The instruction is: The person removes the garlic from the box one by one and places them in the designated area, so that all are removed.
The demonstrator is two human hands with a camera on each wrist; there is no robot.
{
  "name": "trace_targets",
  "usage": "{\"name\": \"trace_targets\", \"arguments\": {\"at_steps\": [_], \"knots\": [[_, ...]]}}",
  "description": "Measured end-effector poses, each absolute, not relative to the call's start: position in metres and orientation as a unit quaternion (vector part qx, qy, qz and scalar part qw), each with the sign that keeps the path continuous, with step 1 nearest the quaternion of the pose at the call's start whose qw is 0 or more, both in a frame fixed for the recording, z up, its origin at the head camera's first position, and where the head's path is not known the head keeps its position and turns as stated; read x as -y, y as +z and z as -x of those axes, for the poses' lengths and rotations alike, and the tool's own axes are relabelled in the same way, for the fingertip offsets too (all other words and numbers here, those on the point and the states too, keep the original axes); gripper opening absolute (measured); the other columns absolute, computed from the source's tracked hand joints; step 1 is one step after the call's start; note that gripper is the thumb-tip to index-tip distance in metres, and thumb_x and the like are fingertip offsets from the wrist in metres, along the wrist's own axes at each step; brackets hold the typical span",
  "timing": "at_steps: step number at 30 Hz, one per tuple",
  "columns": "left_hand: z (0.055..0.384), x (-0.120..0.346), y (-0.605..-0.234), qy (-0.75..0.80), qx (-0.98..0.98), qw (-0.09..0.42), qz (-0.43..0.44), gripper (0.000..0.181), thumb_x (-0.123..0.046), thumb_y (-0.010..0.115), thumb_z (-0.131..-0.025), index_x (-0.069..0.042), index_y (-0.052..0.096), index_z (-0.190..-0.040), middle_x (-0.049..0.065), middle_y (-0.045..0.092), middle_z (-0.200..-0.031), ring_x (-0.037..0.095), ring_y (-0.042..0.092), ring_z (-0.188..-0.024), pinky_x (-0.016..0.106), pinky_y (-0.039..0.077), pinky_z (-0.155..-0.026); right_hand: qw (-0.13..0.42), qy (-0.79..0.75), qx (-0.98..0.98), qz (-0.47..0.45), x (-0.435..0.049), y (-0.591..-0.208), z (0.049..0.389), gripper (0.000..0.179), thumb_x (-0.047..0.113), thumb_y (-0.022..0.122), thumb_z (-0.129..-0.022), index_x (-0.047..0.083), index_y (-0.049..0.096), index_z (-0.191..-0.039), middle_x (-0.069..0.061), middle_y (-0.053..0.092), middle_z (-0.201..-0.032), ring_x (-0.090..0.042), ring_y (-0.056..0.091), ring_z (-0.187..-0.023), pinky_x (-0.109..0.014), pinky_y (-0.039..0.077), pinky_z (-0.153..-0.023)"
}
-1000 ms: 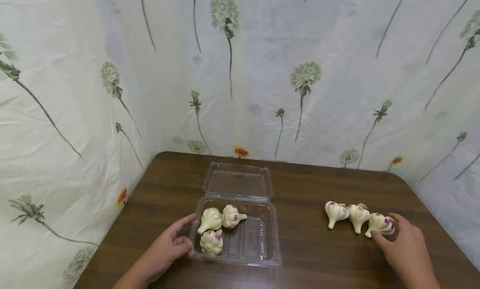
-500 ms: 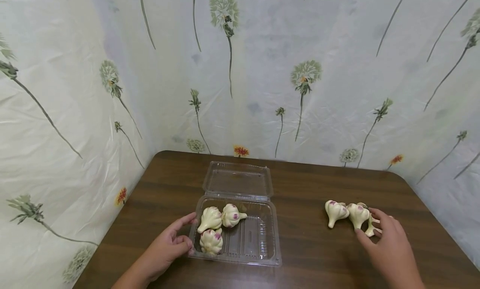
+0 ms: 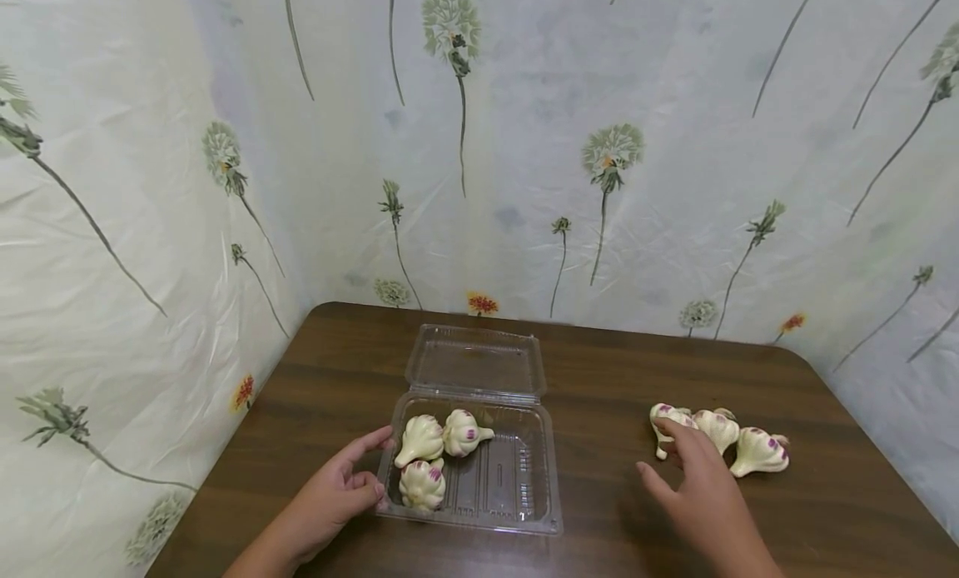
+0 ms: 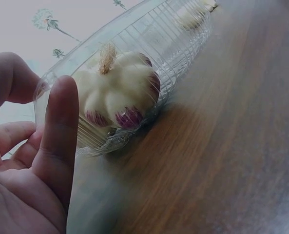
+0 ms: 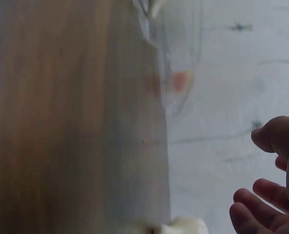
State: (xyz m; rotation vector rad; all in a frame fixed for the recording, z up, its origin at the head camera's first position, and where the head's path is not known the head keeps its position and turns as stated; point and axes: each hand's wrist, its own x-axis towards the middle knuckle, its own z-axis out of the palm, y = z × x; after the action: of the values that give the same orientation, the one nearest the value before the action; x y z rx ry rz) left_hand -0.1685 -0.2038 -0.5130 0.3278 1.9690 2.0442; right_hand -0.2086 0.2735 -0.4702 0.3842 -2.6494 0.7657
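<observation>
A clear plastic clamshell container (image 3: 550, 478) lies open on the table, with three garlic bulbs (image 3: 423, 484) in the left part of its base. My left hand (image 3: 337, 495) grips the container's left side; in the left wrist view the thumb (image 4: 60, 126) lies along the wall and the bent index finger meets the rim. My right hand (image 3: 693, 486) hovers at the leftmost bulb (image 3: 663, 416) of a row on the right, partly covering it. Its thumb and fingers are spread apart with nothing between them. Beside it are a middle bulb (image 3: 719, 428) and a right-hand bulb (image 3: 762, 451).
The container's transparent lid (image 3: 475, 361) is folded back toward the wall. A dark wood-grain table (image 3: 599, 378) with rounded corners carries everything. Floral sheeting (image 3: 509, 145) hangs behind the table and along its left side.
My right hand has moved left along the row, from the right-hand bulb past the middle one to the leftmost. The bulbs, the container and my left hand have stayed in place.
</observation>
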Motion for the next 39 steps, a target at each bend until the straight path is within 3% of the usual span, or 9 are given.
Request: {"name": "trace_targets", "arguments": {"at_steps": [2, 4, 9, 17, 28, 39], "knots": [[0.168, 0.204, -0.513, 0.707, -0.683, 0.143, -0.113, 0.079, 0.003, 0.062, -0.098, -0.006, 0.024, -0.166, 0.028, 0.021, -0.162, 0.008, 0.060, -0.082, 0.022, 0.057, -0.078, 0.165, 0.262, 0.940, -0.145, -0.265, -0.471, 0.207, 0.061, 0.011, 0.084, -0.086, -0.001, 0.058, -0.140, -0.022, 0.062, -0.128, -0.035, 0.067, -0.106, -0.048, 0.061, -0.086], [0.168, 0.204, -0.514, 0.706, -0.685, 0.142, -0.111, 0.079, 0.003, 0.062, -0.098, -0.006, 0.024, -0.166, 0.027, 0.022, -0.161, 0.008, 0.060, -0.081, 0.022, 0.057, -0.078, 0.151, 0.259, 0.942, -0.152, -0.258, -0.472, 0.206, 0.060, 0.013, 0.084, -0.087, 0.001, 0.058, -0.140, -0.019, 0.063, -0.129, -0.034, 0.066, -0.108, -0.051, 0.059, -0.087], [0.169, 0.204, -0.514, 0.705, -0.686, 0.141, -0.109, 0.079, 0.003, 0.062, -0.097, -0.004, 0.024, -0.165, 0.028, 0.023, -0.161, 0.007, 0.061, -0.082, 0.022, 0.058, -0.078, 0.142, 0.254, 0.941, -0.173, -0.242, -0.474, 0.203, 0.060, 0.014, 0.083, -0.088, 0.005, 0.058, -0.142, -0.014, 0.063, -0.129, -0.027, 0.064, -0.110, -0.047, 0.059, -0.087], [0.170, 0.204, -0.514, 0.712, -0.678, 0.142, -0.111, 0.079, 0.003, 0.062, -0.097, -0.002, 0.022, -0.165, 0.030, 0.023, -0.160, 0.006, 0.061, -0.082, 0.022, 0.058, -0.078, 0.186, 0.253, 0.924, -0.217, -0.218, -0.477, 0.199, 0.063, 0.009, 0.088, -0.081, 0.007, 0.061, -0.138, -0.008, 0.064, -0.125, -0.019, 0.065, -0.104, -0.041, 0.060, -0.085], [0.170, 0.203, -0.512, 0.708, -0.683, 0.142, -0.113, 0.079, 0.003, 0.063, -0.097, -0.002, 0.023, -0.165, 0.029, 0.024, -0.159, 0.007, 0.061, -0.083, 0.022, 0.058, -0.078, 0.176, 0.287, 0.910, -0.242, -0.190, -0.472, 0.201, 0.059, 0.007, 0.088, -0.082, 0.010, 0.064, -0.136, -0.004, 0.063, -0.127, -0.018, 0.068, -0.106, -0.039, 0.061, -0.086], [0.168, 0.204, -0.509, 0.702, -0.690, 0.139, -0.108, 0.079, 0.003, 0.062, -0.096, -0.002, 0.023, -0.165, 0.030, 0.024, -0.159, 0.007, 0.061, -0.084, 0.022, 0.058, -0.079, 0.142, 0.294, 0.900, -0.287, -0.151, -0.465, 0.201, 0.057, 0.012, 0.088, -0.083, 0.013, 0.064, -0.135, 0.000, 0.063, -0.124, -0.015, 0.061, -0.104, -0.032, 0.058, -0.086]]}}
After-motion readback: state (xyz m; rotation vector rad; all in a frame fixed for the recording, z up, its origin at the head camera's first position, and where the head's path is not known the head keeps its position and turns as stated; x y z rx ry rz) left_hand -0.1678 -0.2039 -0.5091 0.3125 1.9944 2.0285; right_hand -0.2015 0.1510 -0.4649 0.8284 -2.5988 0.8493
